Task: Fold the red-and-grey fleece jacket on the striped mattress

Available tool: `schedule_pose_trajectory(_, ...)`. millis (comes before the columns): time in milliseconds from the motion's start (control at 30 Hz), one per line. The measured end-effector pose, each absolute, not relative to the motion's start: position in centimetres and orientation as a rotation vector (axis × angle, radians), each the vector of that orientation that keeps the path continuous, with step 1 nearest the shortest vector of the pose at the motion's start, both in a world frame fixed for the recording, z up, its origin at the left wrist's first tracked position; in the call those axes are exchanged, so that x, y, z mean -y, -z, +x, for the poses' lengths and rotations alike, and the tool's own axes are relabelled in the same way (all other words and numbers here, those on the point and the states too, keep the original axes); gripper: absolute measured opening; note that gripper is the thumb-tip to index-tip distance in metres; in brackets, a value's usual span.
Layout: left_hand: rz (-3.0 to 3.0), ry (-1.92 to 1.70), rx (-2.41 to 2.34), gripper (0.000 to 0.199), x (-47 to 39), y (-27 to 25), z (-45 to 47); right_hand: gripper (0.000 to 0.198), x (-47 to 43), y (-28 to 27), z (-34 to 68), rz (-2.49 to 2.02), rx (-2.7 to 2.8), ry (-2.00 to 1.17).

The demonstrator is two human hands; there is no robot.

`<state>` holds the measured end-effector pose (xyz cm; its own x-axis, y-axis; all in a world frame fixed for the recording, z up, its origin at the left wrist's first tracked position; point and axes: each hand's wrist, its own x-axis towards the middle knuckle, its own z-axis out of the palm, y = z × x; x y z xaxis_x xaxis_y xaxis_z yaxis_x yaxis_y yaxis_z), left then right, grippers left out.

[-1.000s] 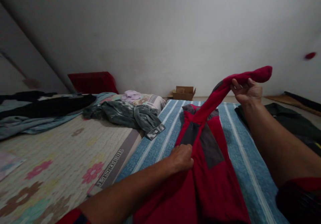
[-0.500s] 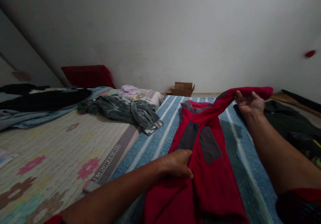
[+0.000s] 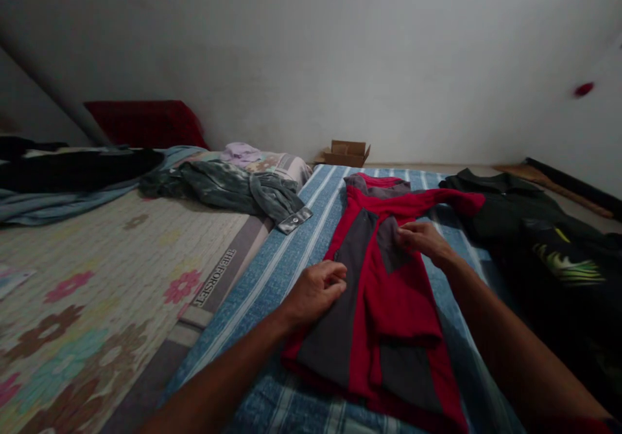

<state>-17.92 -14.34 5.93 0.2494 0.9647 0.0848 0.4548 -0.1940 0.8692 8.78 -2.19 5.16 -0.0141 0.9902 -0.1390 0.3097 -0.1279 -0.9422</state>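
A red and grey long-sleeved jacket [image 3: 357, 278] lies on the blue striped cover, its collar toward the wall. One sleeve is folded down over the front, with its cuff near the lower part. The other sleeve stretches right, its end over a dark green garment [image 3: 505, 204]. My right hand [image 3: 425, 239] pinches the folded sleeve by its grey patch. At the jacket's left edge, my left hand [image 3: 318, 288] is half curled, a gap showing between thumb and fingers and nothing visible in it.
A grey-green shirt [image 3: 228, 188] lies across the edge of the flowered mattress [image 3: 121, 259] at left. Black and light blue clothes [image 3: 82, 171] lie farther left. Against the wall are a cardboard box [image 3: 346, 154] and a red block-like object [image 3: 146, 123]. Dark clothing [image 3: 558, 272] lies at right.
My right hand has let go of the outstretched sleeve, now lower, and moved left to the folded one. My left hand has released the folded sleeve and shifted left and up.
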Motion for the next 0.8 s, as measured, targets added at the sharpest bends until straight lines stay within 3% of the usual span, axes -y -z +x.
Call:
schedule_pose_trajectory(200,2.197,-1.082,-1.388,0.018,16.9,-5.0,-19.2,0.026,7.9,-6.5,5.6,-1.478,2.006,-0.624)
schedule_pose_trajectory(400,2.292,-1.092,-1.447,0.021,17.6,-3.8,-18.9,0.024,12.7,-6.3,1.6,-1.330,2.299,-0.861)
schedule_pose_trajectory(600,2.493,-0.774,-1.492,0.025,18.0,-2.5,-18.6,0.041,15.0,-5.7,0.1,-1.591,2.384,-0.714)
schedule_pose_trajectory(800,2.667,-0.551,-1.494,0.023,18.3,-2.1,-18.0,0.048,14.8,-4.8,0.1,-1.570,2.370,-0.793)
